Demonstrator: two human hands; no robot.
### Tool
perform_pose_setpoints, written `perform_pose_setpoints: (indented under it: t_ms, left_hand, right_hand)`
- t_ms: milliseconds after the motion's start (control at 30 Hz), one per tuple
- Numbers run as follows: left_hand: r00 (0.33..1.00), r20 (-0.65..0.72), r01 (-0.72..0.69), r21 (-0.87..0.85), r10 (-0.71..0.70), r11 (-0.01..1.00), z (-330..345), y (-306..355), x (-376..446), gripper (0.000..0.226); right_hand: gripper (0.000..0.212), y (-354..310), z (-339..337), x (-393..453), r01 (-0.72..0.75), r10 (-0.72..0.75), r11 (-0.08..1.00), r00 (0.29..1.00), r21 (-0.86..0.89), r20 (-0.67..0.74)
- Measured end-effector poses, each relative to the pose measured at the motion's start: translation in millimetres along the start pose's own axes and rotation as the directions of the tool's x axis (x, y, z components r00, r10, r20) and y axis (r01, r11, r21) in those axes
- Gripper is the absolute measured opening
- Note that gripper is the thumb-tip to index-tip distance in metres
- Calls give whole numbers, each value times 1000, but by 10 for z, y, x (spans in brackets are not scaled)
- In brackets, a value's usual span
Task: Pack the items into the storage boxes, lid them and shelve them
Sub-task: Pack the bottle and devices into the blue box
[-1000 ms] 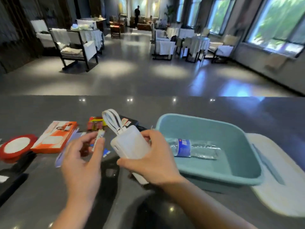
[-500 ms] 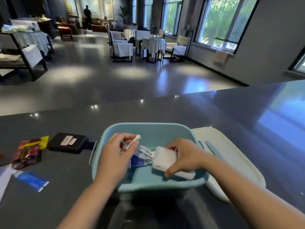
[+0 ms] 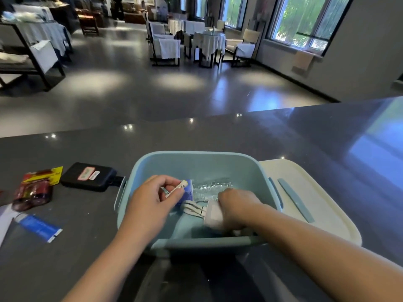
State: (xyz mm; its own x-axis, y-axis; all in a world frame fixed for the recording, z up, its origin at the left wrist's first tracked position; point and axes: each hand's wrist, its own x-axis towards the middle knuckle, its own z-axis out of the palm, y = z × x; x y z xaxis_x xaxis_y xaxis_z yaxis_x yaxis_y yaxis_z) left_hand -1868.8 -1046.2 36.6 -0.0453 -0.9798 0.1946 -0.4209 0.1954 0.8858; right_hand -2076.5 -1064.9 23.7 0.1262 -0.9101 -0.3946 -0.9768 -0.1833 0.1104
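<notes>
Right hand: the right hand [image 3: 234, 207] is inside the box, its fingers curled around the white power bank [image 3: 214, 214], which it holds low near the bottom.
Power bank: its white cable loops [image 3: 193, 209] point to the left, towards the other hand.
Left hand: the left hand [image 3: 152, 200] is over the left part of the box and pinches a small white tube [image 3: 175, 188] between thumb and fingers.
Box: the light blue box [image 3: 196, 164] stands on the table, just in front of the person, and has no lid on it.
Bottle: a clear bottle [image 3: 209, 189] with a blue label lies on the bottom of the box, just behind both hands; the label is too blurred to read.
Lid: the white lid [image 3: 309, 199] lies flat on the table, touching the right side of the box.
Table: the dark table [image 3: 87, 225] carries, left of the box, a black case [image 3: 89, 176] with two stickers, a red and yellow packet [image 3: 36, 188] and a blue sachet [image 3: 39, 227]; their writing cannot be read.
Change: half a second ago the power bank was higher, near the front rim; now it is deeper in the box, and the left hand keeps the same grip on the tube.
</notes>
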Motion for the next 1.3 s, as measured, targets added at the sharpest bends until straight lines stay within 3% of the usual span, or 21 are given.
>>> perform_pose_setpoints:
  t_ms: [100, 267, 367, 433, 500, 567, 633, 700, 800, 867, 900, 967, 1033, 1133, 1200, 1300]
  left_hand:
    - [1000, 21, 2, 60, -3, 998, -3, -24, 1, 6]
    - [999, 47, -8, 157, 0, 988, -5, 2, -10, 6]
    - [999, 49, -5, 162, -3, 987, -14, 9, -23, 6]
    - [999, 48, 3, 143, -10, 990, -16, 10, -25, 7]
    - [999, 46, 9, 111, -14, 994, -18, 24, -18, 9]
    - [999, 48, 17, 86, -21, 996, -24, 46, -17, 10]
    - [998, 57, 29, 74, -34, 997, -28, 65, -26, 12]
    - [997, 67, 36, 51, -39, 998, -25, 76, -34, 13]
    - [995, 91, 38, 33, -41, 999, -11, 106, -45, 16]
    - [996, 80, 40, 23, -42, 999, -5, 122, -48, 21]
    - [998, 55, 34, 24, -35, 999, -5, 125, -46, 24]
    - [1000, -1, 1, 56, -1, 998, -4, 114, -42, 25]
    - [999, -40, -32, 91, 35, 995, 1, 101, -46, 17]
    - [997, -49, -52, 144, 60, 988, 10, 97, -59, 9]
    - [997, -45, -53, 172, 62, 984, 12, 91, -61, 7]
    - [996, -59, -50, 182, 61, 982, 19, 88, -79, 5]
  right_hand:
    - [37, -9, -3, 4, 16, -16, 1000, 999, -16, 30]
    - [46, -7, 11, -19, 84, -81, 992, 996, -93, 32]
    - [46, 57, -26, -72, 69, -69, 998, 997, 14, 46]
    - [37, 61, -98, -128, 37, -10, 966, 994, 257, -106]
    - [19, -18, -192, -186, 113, 93, 773, 953, 624, -287]
    - [12, -157, -283, -259, 207, 100, 408, 958, 889, -268]
    - [13, -282, -308, -325, 195, 17, 145, 980, 970, -199]
    - [14, -333, -275, -346, 186, 3, 69, 982, 980, -186]
    - [11, -333, -244, -331, 184, 16, 38, 983, 982, -185]
    - [8, -291, -282, -322, 202, 33, 82, 978, 976, -205]
    - [6, -231, -319, -313, 231, 75, 156, 967, 960, -245]
    - [4, -12, -415, -290, 265, 208, 417, 903, 869, -375]
    - [11, 280, -490, -280, 179, 255, 678, 853, 713, -456]
    - [5, 517, -485, -265, -40, 202, 909, 912, 414, -357]
    - [14, 461, -441, -219, -136, 182, 977, 937, 167, -299]
    - [24, 268, -389, -110, -168, 162, 986, 964, -12, -212]
